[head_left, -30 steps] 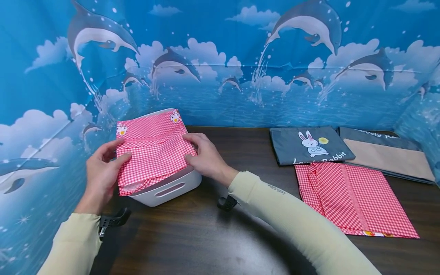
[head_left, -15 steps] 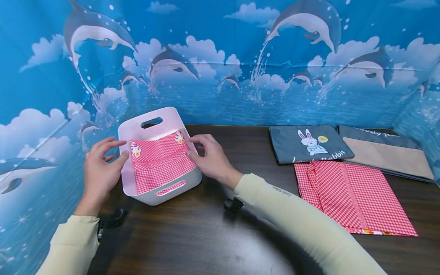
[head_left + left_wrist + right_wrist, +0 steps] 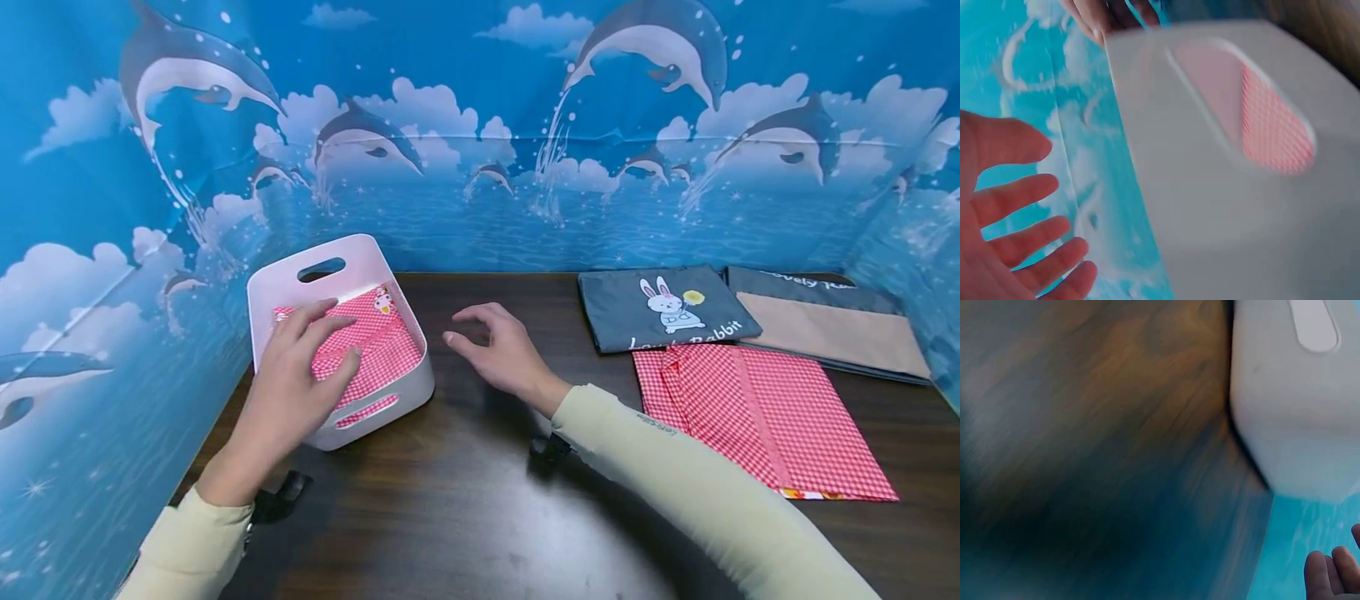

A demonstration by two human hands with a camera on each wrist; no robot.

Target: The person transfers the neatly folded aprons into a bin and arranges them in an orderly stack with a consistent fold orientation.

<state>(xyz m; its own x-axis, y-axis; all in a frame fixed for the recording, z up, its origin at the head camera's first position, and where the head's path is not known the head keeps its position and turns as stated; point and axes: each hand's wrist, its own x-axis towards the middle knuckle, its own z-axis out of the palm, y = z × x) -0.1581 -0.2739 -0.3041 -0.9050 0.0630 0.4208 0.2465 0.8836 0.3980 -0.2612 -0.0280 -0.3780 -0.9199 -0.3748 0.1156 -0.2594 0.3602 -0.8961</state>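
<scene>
A white plastic basket point(image 3: 415, 393) with oval handle holes stands at the left of the table. Inside it lies a folded red-and-white checked cloth point(image 3: 386, 342) with a cartoon print at one corner; red check also shows through the handle hole in the left wrist view. My left hand point(image 3: 300, 379) hovers over the basket's near left part, fingers spread and holding nothing, covering some of the cloth. To the right of the basket, my right hand point(image 3: 504, 350) is held above the table, empty, its fingers loosely bent and apart from the basket wall.
On the right, a dark grey folded cloth point(image 3: 622, 308) with a rabbit print overlaps a grey-and-beige folded cloth point(image 3: 832, 325). In front of them lies another red checked cloth point(image 3: 817, 425). A blue dolphin-print curtain point(image 3: 465, 217) rises behind the brown table point(image 3: 450, 517).
The checked cloth was held over the basket, then went down inside it as both hands let go. Since then, my left hand has moved right over the basket and my right hand away rightward.
</scene>
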